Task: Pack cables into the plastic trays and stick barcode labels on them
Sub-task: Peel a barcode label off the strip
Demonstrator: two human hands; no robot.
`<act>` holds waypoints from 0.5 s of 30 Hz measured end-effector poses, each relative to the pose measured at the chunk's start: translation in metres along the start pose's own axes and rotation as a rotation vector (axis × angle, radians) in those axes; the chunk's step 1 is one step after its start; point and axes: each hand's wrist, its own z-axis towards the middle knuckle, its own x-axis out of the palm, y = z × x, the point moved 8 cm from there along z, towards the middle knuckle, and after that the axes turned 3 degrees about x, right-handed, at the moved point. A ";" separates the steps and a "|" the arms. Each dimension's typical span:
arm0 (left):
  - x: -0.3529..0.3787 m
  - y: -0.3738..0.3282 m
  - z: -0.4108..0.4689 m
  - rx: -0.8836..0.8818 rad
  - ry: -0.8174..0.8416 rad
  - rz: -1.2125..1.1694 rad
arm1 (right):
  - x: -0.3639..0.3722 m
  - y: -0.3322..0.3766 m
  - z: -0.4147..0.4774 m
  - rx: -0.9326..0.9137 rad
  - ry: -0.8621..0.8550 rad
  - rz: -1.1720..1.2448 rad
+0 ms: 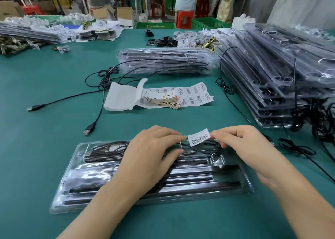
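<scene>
We are working at a green table (45,148) whose far end is blurring into shelving and crates that we cannot make out. At the right, a tall stack of filled trays (272,66) is running out of the picture, with black leads hanging from its near corner in a tangle that we cannot separate. A lower centre stack (163,60) is sitting beyond the paperwork.

Directly before us, the clear plastic tray (226,184) is lying flat on the table, its middle hidden under our arms. Dark bars are showing through the glare, but their detail is unreadable.

Our left hand (150,153) is resting on the tray, fingers together and nearly straight, the forefinger tip touching the left end of the label and the thumb lying on the plastic below. Our right hand (248,148) is pinching the label's right end between thumb and forefinger, the other fingers curling beneath.

A label sheet (195,95) is lying past the tray, partly covered by a banded bundle of cards (163,100).

The coiled cable (107,149) is sitting in the tray's far compartment, partly hidden by our hands.

The barcode label (199,137) is hanging between our hands, over the tray's far edge, its print too small to read
</scene>
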 end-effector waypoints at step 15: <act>0.008 -0.019 0.002 0.176 0.066 0.162 | -0.002 -0.001 -0.007 0.075 0.091 -0.069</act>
